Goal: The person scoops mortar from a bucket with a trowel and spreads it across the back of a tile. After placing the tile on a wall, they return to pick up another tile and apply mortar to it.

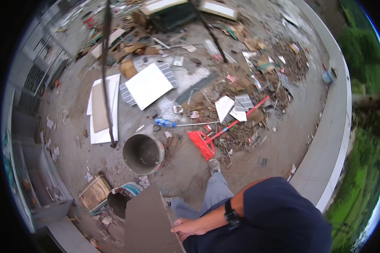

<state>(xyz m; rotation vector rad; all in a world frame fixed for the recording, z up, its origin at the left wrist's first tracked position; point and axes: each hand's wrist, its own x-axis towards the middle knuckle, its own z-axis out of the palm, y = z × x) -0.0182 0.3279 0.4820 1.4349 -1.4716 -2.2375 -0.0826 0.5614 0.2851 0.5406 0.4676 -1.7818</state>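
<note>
My right hand (191,227) reaches across my body, with a dark watch (231,213) on its wrist. Its fingers are closed around the near edge of a flat grey-brown board (144,223). The board stands tilted beside my legs at the lower edge. I do not see my left hand; the board or my body may hide it. Just past the board is a bucket with a blue-and-white rim (132,188), partly covered by it. A larger open grey bucket (143,154) stands farther off.
A red broom or rake head (202,144) with a red handle lies by my foot (214,165). Broken tiles and debris (249,122) spread beyond it. White panels (149,86) lie ahead. A low wall (325,168) bounds the right side. A framed box (95,193) lies left.
</note>
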